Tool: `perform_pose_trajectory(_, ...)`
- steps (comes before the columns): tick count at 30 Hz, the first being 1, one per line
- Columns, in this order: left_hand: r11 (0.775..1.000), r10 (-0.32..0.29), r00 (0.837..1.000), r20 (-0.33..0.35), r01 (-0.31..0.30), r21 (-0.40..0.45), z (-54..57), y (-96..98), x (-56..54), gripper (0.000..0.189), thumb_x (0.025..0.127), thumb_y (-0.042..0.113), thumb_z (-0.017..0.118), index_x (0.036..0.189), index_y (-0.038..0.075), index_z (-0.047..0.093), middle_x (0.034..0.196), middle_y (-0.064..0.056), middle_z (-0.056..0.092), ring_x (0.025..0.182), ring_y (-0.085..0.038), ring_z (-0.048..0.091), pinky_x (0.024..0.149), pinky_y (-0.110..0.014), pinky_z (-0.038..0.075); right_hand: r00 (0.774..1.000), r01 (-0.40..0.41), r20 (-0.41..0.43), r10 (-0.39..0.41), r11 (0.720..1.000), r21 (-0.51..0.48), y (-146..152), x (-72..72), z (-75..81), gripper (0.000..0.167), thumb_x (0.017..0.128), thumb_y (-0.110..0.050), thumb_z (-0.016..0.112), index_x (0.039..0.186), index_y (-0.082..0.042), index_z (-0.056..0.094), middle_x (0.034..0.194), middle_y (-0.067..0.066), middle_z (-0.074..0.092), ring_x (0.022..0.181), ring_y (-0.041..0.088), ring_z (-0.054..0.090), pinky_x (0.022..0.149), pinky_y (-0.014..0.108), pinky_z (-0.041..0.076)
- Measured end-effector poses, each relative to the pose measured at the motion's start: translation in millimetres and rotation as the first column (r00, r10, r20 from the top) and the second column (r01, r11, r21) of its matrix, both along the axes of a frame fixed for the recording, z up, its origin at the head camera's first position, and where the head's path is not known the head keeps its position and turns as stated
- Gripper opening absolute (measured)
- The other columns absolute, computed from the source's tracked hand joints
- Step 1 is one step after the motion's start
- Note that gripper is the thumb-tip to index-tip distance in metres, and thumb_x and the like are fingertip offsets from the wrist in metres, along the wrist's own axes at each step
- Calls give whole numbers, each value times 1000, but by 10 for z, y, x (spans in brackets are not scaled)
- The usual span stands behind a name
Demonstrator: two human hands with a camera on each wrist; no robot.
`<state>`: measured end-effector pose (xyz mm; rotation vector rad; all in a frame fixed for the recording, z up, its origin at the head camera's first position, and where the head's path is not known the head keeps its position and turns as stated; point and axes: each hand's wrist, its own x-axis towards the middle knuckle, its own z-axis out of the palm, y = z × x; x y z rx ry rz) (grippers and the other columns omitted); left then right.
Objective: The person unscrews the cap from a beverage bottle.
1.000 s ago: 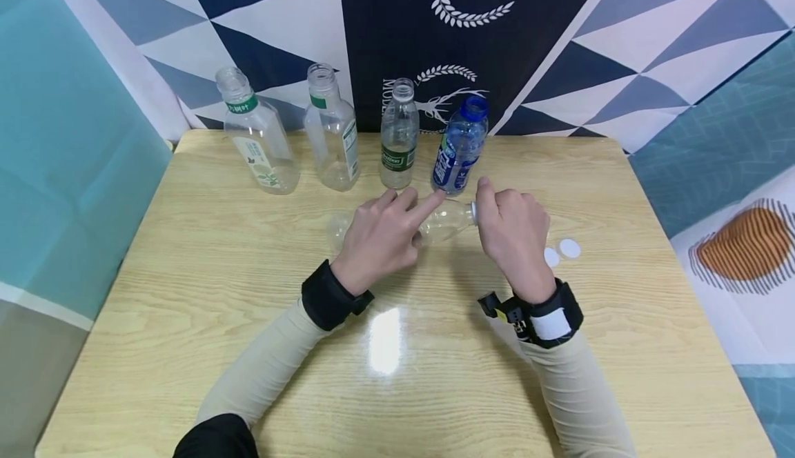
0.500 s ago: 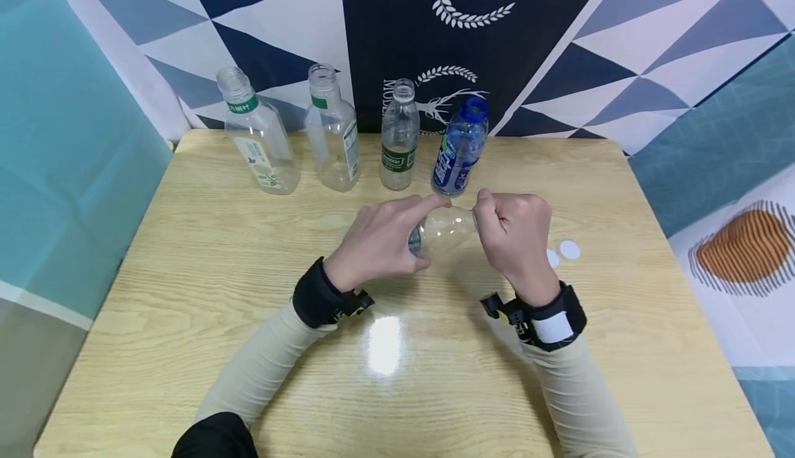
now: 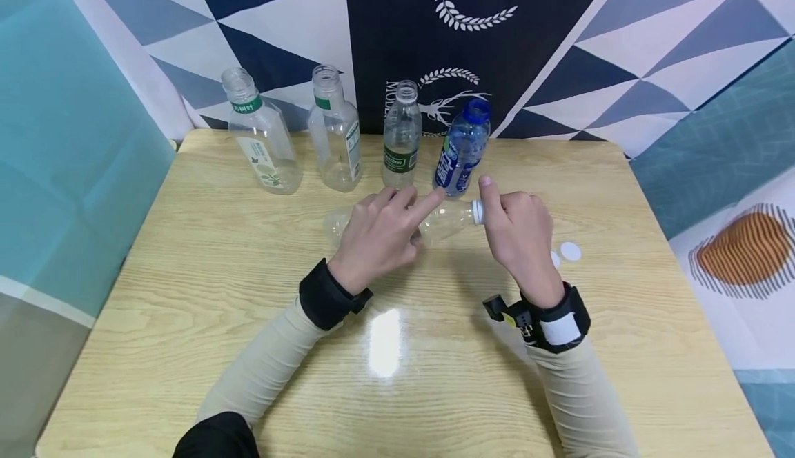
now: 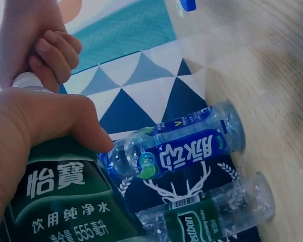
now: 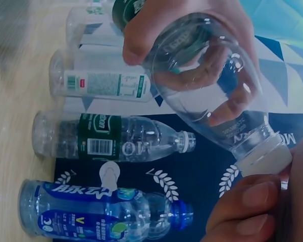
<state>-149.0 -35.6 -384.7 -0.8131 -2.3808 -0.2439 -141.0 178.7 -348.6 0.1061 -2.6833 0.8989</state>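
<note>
A clear water bottle with a green label (image 4: 65,196) lies sideways in the air over the table, its neck pointing right. My left hand (image 3: 379,237) grips it around the labelled body, with the index finger stretched toward the blue-labelled bottle. At the neck is a white screw cap (image 5: 265,156). My right hand (image 3: 522,234) holds this cap between curled fingers, thumb pointing up in the head view. In the right wrist view the left fingers show through the clear shoulder of the bottle (image 5: 192,108).
Along the back edge stand two clear bottles (image 3: 335,141) with green neck bands, a small green-labelled bottle (image 3: 400,134) and a blue-labelled bottle (image 3: 461,147), all uncapped. White discs (image 3: 570,251) lie right of my right hand. Patterned cloth (image 3: 410,44) hangs behind.
Half a second ago the left hand was rolled the other way with the bottle, and the right thumb lay lower, hiding the cap. Now the left hand is rolled over and the cap shows.
</note>
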Motion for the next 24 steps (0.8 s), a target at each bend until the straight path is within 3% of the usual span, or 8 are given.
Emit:
perform_pose_trajectory(5,1000,-10,999,31,9,22,-19,-7,-22,66,69,13,72,133,25,60,92,-3,67,71,-21,62,45,-29,46,997,-71,-21,70,997,-14,-13,1,-8,70,109,-45,34,46,-15,30,43,-3,26,40,17,24,43,30,20)
perform_pose_trajectory(9,994,-72,982,174,58,87,-9,-20,-29,71,69,17,78,137,25,60,91,-1,65,68,-18,58,44,-29,45,990,-133,-47,134,991,9,0,6,4,67,110,-41,33,48,-15,30,45,-5,25,42,14,23,45,30,22)
perform_pose_trajectory(13,972,-197,896,398,125,200,20,-29,-33,80,68,23,87,142,26,56,93,4,64,67,-13,55,49,-27,44,954,-234,-168,250,966,111,57,12,18,59,109,-30,35,52,-15,32,50,-6,24,45,11,22,46,29,20)
perform_pose_trajectory(15,961,-240,850,469,139,240,35,-37,-34,84,67,24,89,144,27,55,94,6,64,68,-12,55,51,-27,44,925,-270,-229,303,949,164,81,5,23,54,106,-25,36,53,-15,32,51,-6,24,45,10,21,47,28,18)
perform_pose_trajectory(16,959,-248,840,483,141,247,39,-39,-34,85,67,24,89,145,28,54,93,7,63,68,-12,55,51,-28,44,914,-277,-250,318,943,186,89,1,26,53,105,-23,36,53,-15,33,52,-6,24,46,10,21,48,28,17)
perform_pose_trajectory(18,964,-233,856,462,140,228,38,-39,-31,82,68,22,86,144,28,55,92,6,62,68,-13,55,50,-28,44,916,-261,-257,308,944,199,96,-5,28,53,105,-23,37,53,-15,32,51,-5,24,46,11,21,48,29,17)
perform_pose_trajectory(22,989,-132,950,282,106,105,-1,-12,-21,74,70,18,79,140,27,58,94,2,65,69,-17,58,46,-30,46,979,-138,-129,160,977,162,74,-8,20,64,110,-37,32,49,-16,31,48,-3,26,44,18,28,47,33,22)
perform_pose_trajectory(24,997,-75,982,174,70,39,-24,6,-18,70,70,18,77,138,26,59,94,0,67,70,-19,60,47,-30,47,997,-67,-15,69,988,139,52,-3,23,70,110,-48,27,48,-16,32,47,-1,29,45,23,35,47,36,27)
